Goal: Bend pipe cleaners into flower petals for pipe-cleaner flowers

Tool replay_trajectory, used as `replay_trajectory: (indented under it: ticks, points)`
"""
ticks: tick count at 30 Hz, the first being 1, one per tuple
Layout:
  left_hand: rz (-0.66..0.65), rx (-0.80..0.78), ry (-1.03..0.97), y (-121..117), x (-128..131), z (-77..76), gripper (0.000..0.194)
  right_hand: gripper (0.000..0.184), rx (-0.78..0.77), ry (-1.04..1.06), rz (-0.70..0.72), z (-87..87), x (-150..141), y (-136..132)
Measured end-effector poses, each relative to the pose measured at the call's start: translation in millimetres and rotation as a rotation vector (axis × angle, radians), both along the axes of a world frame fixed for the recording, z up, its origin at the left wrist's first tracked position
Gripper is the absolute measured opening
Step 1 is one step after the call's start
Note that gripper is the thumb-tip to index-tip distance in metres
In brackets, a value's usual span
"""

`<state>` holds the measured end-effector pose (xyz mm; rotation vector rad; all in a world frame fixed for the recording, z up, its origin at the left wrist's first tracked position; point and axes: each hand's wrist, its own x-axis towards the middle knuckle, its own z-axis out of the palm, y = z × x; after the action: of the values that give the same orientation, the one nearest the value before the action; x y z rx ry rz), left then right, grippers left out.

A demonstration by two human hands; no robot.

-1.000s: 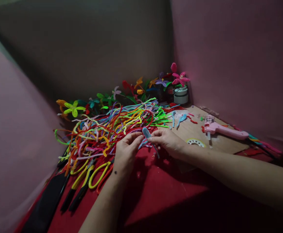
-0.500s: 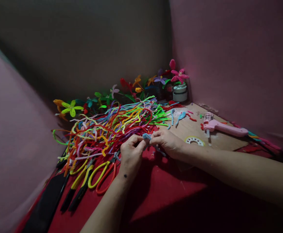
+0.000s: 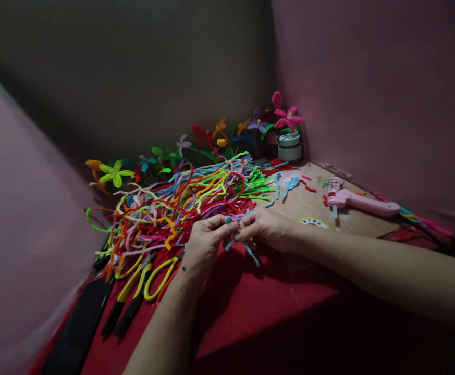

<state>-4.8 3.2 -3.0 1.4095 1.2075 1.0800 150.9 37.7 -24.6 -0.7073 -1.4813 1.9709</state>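
Between my two hands is a blue pipe cleaner [image 3: 252,255], bent, with loose ends hanging below the fingers. My left hand [image 3: 207,237] pinches it at the left, and a short blue tip pokes out above the thumb. My right hand [image 3: 264,229] is closed on it from the other side, fingertips almost touching those of the left. The fingers hide the middle of the piece. Just behind the hands lies a big heap of many-coloured pipe cleaners [image 3: 180,203].
Yellow-and-black pliers [image 3: 127,297] and scissors with yellow and red handles [image 3: 159,278] lie at the left. A pink glue gun [image 3: 362,202], a white tape ring [image 3: 313,223] and blue petal pieces [image 3: 291,185] rest on a brown board [image 3: 352,229]. Pipe-cleaner flowers [image 3: 287,119] stand along the wall.
Both hands have shifted slightly down, the left one also to the left. The blue pipe cleaner has turned in the fingers, and its loose ends now hang lower.
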Motion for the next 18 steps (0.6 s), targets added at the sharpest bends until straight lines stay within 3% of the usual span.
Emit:
replay_trajectory:
  ticks: [9,12,16,18]
  points:
    - [0.11,0.063,0.023,-2.8,8.0,-3.8,0.016,0.019,-0.053,0.048,-0.097,1.8,-4.7,-6.5]
    - [0.135,0.196,0.099,-4.0,13.1,-5.2,0.013,0.018,-0.064,0.056,-0.114,1.4,-5.2,-5.5]
    - [0.293,0.419,0.251,-5.2,19.6,-4.0,0.008,0.011,-0.038,-0.016,-0.18,4.7,-4.1,-6.6]
    - [0.301,0.324,0.2,-4.9,20.7,-2.3,0.013,0.015,-0.003,-0.04,-0.208,6.7,-3.9,-8.3]
